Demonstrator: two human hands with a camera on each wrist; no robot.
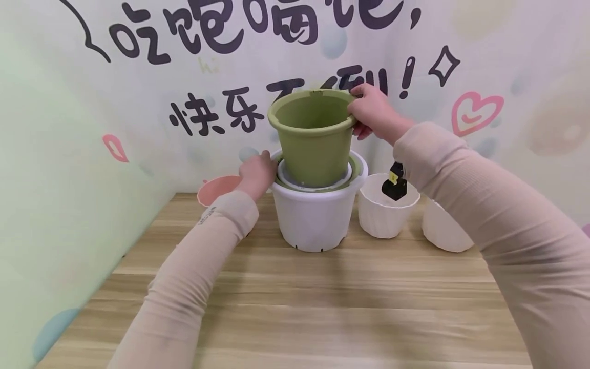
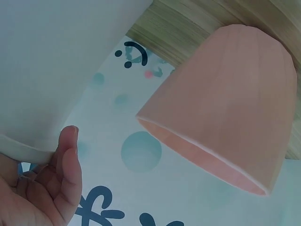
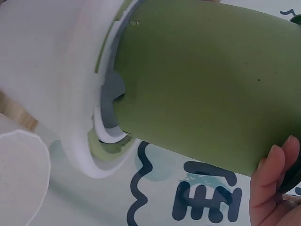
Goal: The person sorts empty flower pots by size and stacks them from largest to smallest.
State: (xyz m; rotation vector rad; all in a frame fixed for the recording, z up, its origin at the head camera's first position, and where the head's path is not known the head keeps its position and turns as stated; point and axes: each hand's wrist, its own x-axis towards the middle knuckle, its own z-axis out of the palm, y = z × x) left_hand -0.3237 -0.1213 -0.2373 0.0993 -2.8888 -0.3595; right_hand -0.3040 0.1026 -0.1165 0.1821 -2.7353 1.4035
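Observation:
A green plant pot (image 1: 315, 148) stands partly raised out of a nested stack, its base still inside the rims below. My right hand (image 1: 374, 113) grips its rim on the right side; in the right wrist view the fingers (image 3: 275, 174) curl at that rim. The outermost pot of the stack is a large white pot (image 1: 313, 220) on the table, with another green rim and a white rim (image 3: 113, 136) nested inside it. My left hand (image 1: 258, 171) holds the large white pot's rim at the left, fingers (image 2: 70, 174) bent around the edge.
A pink pot (image 2: 230, 103) stands left of the stack, behind my left forearm. To the right are a white pot (image 1: 384, 218) with a small black object (image 1: 394, 187) at it and another white pot (image 1: 444, 230). A printed cloth wall (image 1: 207, 154) rises behind the wooden table (image 1: 295, 307).

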